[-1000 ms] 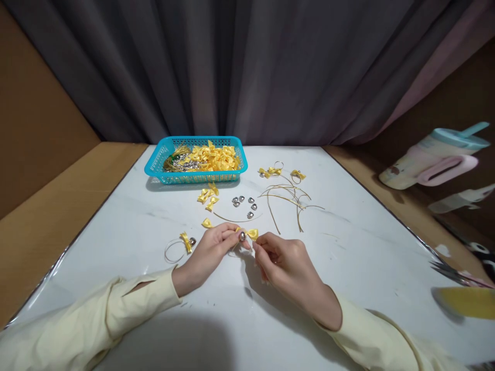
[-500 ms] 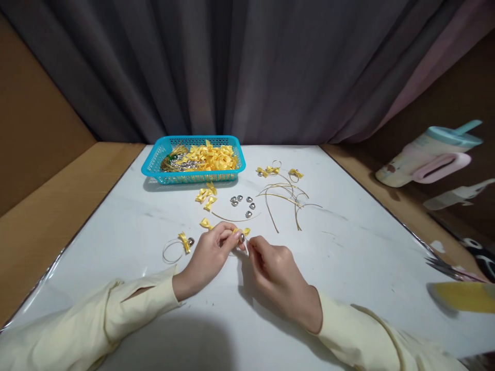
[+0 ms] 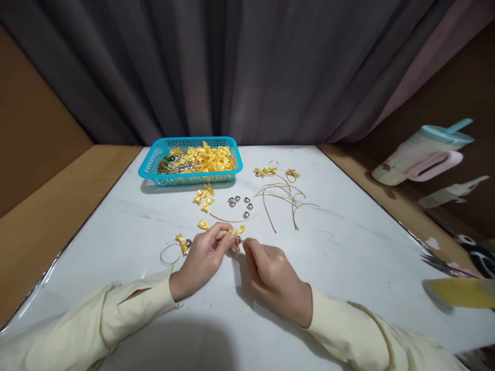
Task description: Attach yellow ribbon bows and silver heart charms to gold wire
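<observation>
Thumb and fingers of my left hand (image 3: 207, 253) are closed on a yellow ribbon bow (image 3: 240, 230) with a silver heart-shaped bead (image 3: 238, 239) just below it. My right hand (image 3: 274, 273) is pinched shut right beside the bead, at the end of a thin wire mostly hidden by the fingers. Left of my left hand lies a wire ring (image 3: 170, 253) carrying another bow (image 3: 181, 243) and a bead (image 3: 188, 243). Beyond my hands are loose bows (image 3: 203, 195), several silver beads (image 3: 246, 200) and one curved wire (image 3: 232, 221).
A blue basket (image 3: 189, 179) holds bows, beads and a wire bundle. Loose gold wires (image 3: 288, 200) and bow-trimmed rings (image 3: 293, 175) lie back right. At the right are a tumbler (image 3: 421, 154), a white bottle (image 3: 448, 193), scissors (image 3: 444, 265) and a yellow-ended object (image 3: 456, 292).
My right fingertips have come slightly closer to the bead, and the bow in my left hand has tilted a little. The whole view has shifted slightly; the other pieces stay put.
</observation>
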The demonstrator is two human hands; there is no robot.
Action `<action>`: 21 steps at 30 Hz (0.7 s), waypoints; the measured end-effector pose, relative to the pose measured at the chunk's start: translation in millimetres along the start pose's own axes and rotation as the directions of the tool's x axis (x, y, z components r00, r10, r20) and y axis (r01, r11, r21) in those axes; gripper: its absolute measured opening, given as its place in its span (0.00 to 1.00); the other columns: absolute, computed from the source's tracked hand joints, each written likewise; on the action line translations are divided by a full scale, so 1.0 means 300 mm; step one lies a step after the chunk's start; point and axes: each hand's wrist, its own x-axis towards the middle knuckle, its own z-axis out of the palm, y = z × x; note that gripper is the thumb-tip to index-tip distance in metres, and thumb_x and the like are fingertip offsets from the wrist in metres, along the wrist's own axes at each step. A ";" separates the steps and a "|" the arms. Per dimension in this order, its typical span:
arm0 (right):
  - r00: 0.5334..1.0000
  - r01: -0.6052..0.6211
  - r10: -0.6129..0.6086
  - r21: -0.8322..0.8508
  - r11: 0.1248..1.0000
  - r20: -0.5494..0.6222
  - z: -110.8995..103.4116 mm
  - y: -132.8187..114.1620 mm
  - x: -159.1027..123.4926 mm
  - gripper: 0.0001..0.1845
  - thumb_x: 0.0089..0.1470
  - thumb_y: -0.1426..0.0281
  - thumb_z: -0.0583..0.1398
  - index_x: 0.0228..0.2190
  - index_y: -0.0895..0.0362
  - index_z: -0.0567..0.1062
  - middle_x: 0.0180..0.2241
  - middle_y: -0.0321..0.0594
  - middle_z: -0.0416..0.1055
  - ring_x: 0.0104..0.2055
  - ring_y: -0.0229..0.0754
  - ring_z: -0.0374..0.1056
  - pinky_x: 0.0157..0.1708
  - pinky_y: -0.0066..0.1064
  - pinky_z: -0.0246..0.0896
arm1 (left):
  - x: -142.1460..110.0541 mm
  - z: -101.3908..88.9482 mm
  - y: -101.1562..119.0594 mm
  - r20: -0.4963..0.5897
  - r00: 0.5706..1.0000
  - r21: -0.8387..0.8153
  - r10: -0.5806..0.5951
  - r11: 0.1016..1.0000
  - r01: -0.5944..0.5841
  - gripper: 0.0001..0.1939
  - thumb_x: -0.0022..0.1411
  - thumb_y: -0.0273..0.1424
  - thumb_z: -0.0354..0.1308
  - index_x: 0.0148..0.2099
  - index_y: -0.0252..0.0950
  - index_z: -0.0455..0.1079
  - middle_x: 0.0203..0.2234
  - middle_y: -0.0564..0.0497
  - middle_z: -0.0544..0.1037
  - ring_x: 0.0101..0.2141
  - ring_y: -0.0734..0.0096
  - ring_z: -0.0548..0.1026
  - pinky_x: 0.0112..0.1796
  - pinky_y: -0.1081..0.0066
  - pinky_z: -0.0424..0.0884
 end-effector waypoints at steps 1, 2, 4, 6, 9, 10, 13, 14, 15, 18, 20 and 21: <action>1.000 0.022 -0.022 -0.021 1.000 -0.004 0.003 0.001 -0.001 0.10 0.53 0.81 0.44 0.29 0.57 0.59 0.19 0.34 0.60 0.18 0.36 0.51 0.19 0.27 0.44 | -0.002 0.000 0.001 -0.002 1.000 0.021 0.009 1.000 -0.009 0.08 0.63 0.35 0.51 0.37 0.36 0.65 0.26 0.52 0.74 0.28 0.72 0.71 0.32 0.75 0.65; 0.999 0.048 -0.048 -0.039 0.998 -0.006 0.005 0.003 -0.001 0.10 0.54 0.81 0.44 0.30 0.58 0.60 0.19 0.35 0.60 0.18 0.37 0.52 0.19 0.27 0.45 | -0.004 0.001 0.003 -0.001 1.000 0.040 0.014 0.999 -0.014 0.08 0.63 0.35 0.51 0.37 0.36 0.65 0.26 0.52 0.74 0.28 0.72 0.70 0.31 0.75 0.64; 0.995 0.102 -0.102 -0.065 0.993 -0.007 0.008 0.004 0.000 0.10 0.54 0.81 0.43 0.32 0.60 0.61 0.21 0.37 0.62 0.20 0.38 0.54 0.20 0.28 0.48 | -0.011 0.002 0.007 0.010 1.000 0.064 0.014 0.998 -0.014 0.08 0.63 0.35 0.51 0.37 0.36 0.66 0.27 0.52 0.74 0.28 0.72 0.70 0.30 0.75 0.64; 0.991 0.135 -0.136 -0.077 0.988 -0.012 0.006 0.006 0.001 0.12 0.55 0.82 0.42 0.35 0.62 0.62 0.22 0.39 0.63 0.21 0.39 0.56 0.20 0.28 0.50 | -0.017 0.003 0.010 0.006 1.000 0.082 0.013 0.997 -0.013 0.08 0.63 0.35 0.50 0.37 0.36 0.66 0.27 0.51 0.74 0.28 0.71 0.70 0.29 0.75 0.64; 0.995 0.088 -0.091 -0.052 0.995 -0.047 -0.002 0.009 0.003 0.12 0.57 0.80 0.43 0.37 0.63 0.63 0.23 0.40 0.66 0.21 0.38 0.59 0.21 0.28 0.51 | -0.020 -0.002 0.010 -0.043 0.998 0.127 0.054 0.991 -0.048 0.07 0.63 0.34 0.50 0.37 0.37 0.65 0.28 0.51 0.74 0.28 0.71 0.71 0.29 0.75 0.64; 0.997 0.053 -0.055 -0.022 0.998 -0.055 -0.006 0.009 0.002 0.11 0.58 0.79 0.43 0.38 0.62 0.63 0.23 0.40 0.66 0.22 0.38 0.60 0.21 0.28 0.51 | -0.020 -0.005 0.008 -0.065 0.993 0.158 0.097 0.984 -0.085 0.06 0.63 0.32 0.50 0.37 0.37 0.65 0.28 0.51 0.73 0.29 0.71 0.71 0.30 0.75 0.64; 0.999 -0.013 0.017 0.108 0.994 -0.036 -0.020 0.009 -0.001 0.08 0.60 0.76 0.47 0.38 0.60 0.64 0.24 0.38 0.68 0.22 0.36 0.62 0.22 0.26 0.54 | -0.014 -0.018 -0.002 -0.073 0.945 0.267 0.320 0.919 -0.291 0.05 0.63 0.25 0.49 0.37 0.37 0.65 0.31 0.50 0.73 0.33 0.70 0.71 0.35 0.73 0.66; 1.000 -0.010 0.014 0.144 0.989 -0.024 -0.024 0.008 -0.003 0.07 0.60 0.76 0.48 0.38 0.60 0.65 0.24 0.38 0.68 0.22 0.36 0.62 0.22 0.26 0.54 | -0.012 -0.023 -0.007 -0.054 0.907 0.296 0.418 0.874 -0.385 0.07 0.62 0.22 0.48 0.38 0.37 0.65 0.31 0.49 0.72 0.34 0.69 0.71 0.37 0.72 0.66; 1.000 0.003 0.001 0.167 0.986 -0.021 -0.028 0.008 -0.004 0.07 0.60 0.75 0.48 0.37 0.60 0.65 0.24 0.37 0.68 0.22 0.35 0.62 0.22 0.26 0.55 | -0.009 -0.027 -0.012 -0.027 0.861 0.319 0.508 0.820 -0.474 0.09 0.62 0.20 0.48 0.39 0.37 0.65 0.31 0.49 0.72 0.35 0.68 0.71 0.38 0.71 0.66; 0.994 0.088 -0.079 0.120 0.989 -0.075 -0.038 0.009 -0.007 0.08 0.61 0.75 0.48 0.35 0.60 0.66 0.22 0.37 0.67 0.21 0.35 0.61 0.20 0.26 0.54 | -0.004 -0.040 -0.022 0.038 0.731 0.382 0.681 0.666 -0.640 0.13 0.60 0.15 0.47 0.42 0.35 0.64 0.32 0.47 0.72 0.36 0.68 0.70 0.37 0.68 0.66; 0.981 0.156 -0.151 0.029 0.987 -0.123 -0.044 0.014 -0.005 0.09 0.62 0.75 0.47 0.34 0.61 0.67 0.20 0.36 0.66 0.20 0.35 0.60 0.19 0.26 0.53 | -0.003 -0.046 -0.021 0.062 0.693 0.426 0.718 0.609 -0.669 0.14 0.59 0.14 0.46 0.43 0.35 0.63 0.33 0.47 0.72 0.36 0.68 0.70 0.37 0.67 0.65; 0.972 0.188 -0.188 -0.012 0.982 -0.142 -0.047 0.016 -0.003 0.09 0.62 0.75 0.47 0.34 0.62 0.67 0.20 0.36 0.65 0.20 0.35 0.59 0.19 0.26 0.53 | -0.004 -0.048 -0.018 0.072 0.678 0.444 0.731 0.585 -0.678 0.14 0.59 0.13 0.46 0.43 0.34 0.62 0.33 0.46 0.72 0.36 0.68 0.70 0.36 0.67 0.65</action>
